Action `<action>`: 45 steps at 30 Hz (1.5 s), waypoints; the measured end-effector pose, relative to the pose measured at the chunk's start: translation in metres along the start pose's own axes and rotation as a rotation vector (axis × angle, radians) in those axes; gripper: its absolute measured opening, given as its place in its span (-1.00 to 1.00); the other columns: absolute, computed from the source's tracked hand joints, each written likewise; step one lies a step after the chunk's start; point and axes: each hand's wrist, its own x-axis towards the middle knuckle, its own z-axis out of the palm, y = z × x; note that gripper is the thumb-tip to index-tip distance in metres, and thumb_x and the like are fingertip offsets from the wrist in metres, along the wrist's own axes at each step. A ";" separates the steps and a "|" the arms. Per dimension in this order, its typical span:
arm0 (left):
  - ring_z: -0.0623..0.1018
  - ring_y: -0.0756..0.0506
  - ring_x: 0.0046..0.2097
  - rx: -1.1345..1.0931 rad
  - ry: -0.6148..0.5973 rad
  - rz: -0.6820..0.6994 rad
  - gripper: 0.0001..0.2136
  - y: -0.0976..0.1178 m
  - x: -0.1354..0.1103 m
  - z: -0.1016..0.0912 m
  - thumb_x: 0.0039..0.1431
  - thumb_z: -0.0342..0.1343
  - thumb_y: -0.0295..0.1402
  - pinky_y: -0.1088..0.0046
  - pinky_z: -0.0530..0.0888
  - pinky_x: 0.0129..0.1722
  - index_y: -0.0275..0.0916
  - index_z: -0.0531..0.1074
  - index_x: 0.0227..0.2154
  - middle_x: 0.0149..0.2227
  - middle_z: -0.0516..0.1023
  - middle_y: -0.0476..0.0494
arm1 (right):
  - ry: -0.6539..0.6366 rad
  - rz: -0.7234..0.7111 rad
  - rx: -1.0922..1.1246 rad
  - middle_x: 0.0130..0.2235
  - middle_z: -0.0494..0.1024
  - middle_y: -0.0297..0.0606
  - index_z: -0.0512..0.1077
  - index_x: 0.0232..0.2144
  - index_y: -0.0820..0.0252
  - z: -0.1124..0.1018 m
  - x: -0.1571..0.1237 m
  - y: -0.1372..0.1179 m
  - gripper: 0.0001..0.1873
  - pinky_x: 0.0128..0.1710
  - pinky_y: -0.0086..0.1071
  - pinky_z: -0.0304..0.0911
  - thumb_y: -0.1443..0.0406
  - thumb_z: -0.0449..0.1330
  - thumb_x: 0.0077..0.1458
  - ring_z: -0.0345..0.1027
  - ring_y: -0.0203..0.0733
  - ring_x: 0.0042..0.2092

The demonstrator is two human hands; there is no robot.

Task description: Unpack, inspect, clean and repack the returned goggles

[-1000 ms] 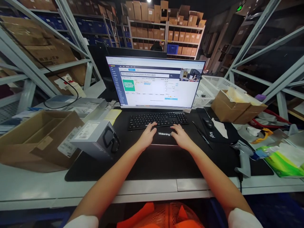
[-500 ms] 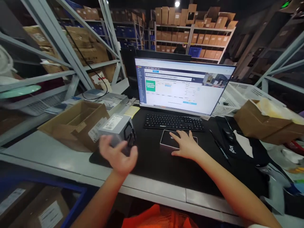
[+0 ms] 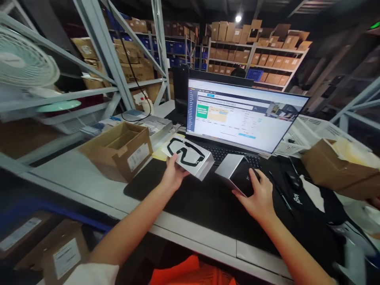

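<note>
My left hand grips a silver-white box with a black goggle outline printed on its top, tilted above the desk mat. In my right hand is a black box with a silver side, held at a slant in front of the keyboard. The two boxes are apart, with a narrow gap between them. My left fingers are partly hidden beneath the goggle-print box. Behind them stands a lit monitor.
An open cardboard box stands on the left, another brown box on the right. On the black mat lie a pen and a mouse. A fan and metal frame posts rise at the left.
My left hand has taken the goggle-print box and brought it right, off its spot beside the cardboard box. My right hand has lifted and tilted the black box from the mat. The view has shifted.
</note>
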 end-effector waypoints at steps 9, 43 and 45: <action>0.61 -0.17 -0.31 0.079 -0.178 -0.359 -0.60 -0.055 -0.015 0.035 0.27 0.08 -0.06 0.12 0.61 -0.25 -0.17 0.36 0.06 -0.21 0.58 -0.20 | -0.031 0.116 -0.072 0.23 0.18 0.13 -0.13 0.42 -0.04 -0.024 -0.030 -0.054 -0.05 0.09 0.16 0.19 0.07 0.28 0.15 0.18 0.33 0.22; 0.61 -0.03 -0.16 0.105 -0.153 0.007 -0.56 -0.029 -0.001 0.014 0.24 0.18 -0.22 0.31 0.61 -0.15 0.19 0.26 0.16 0.05 0.53 0.02 | -0.275 0.126 -0.108 0.21 0.27 0.16 0.33 0.27 0.07 -0.009 -0.020 -0.072 -0.31 0.04 0.05 0.20 0.10 0.33 0.13 0.20 0.27 0.21; 0.60 -0.03 -0.15 0.104 -0.144 0.067 -0.55 -0.028 0.000 0.013 0.23 0.17 -0.24 0.35 0.60 -0.15 0.20 0.27 0.15 0.03 0.53 0.02 | -0.296 0.125 -0.118 0.22 0.27 0.16 0.30 0.29 0.06 -0.009 -0.018 -0.074 -0.30 0.06 0.05 0.19 0.11 0.33 0.14 0.18 0.27 0.21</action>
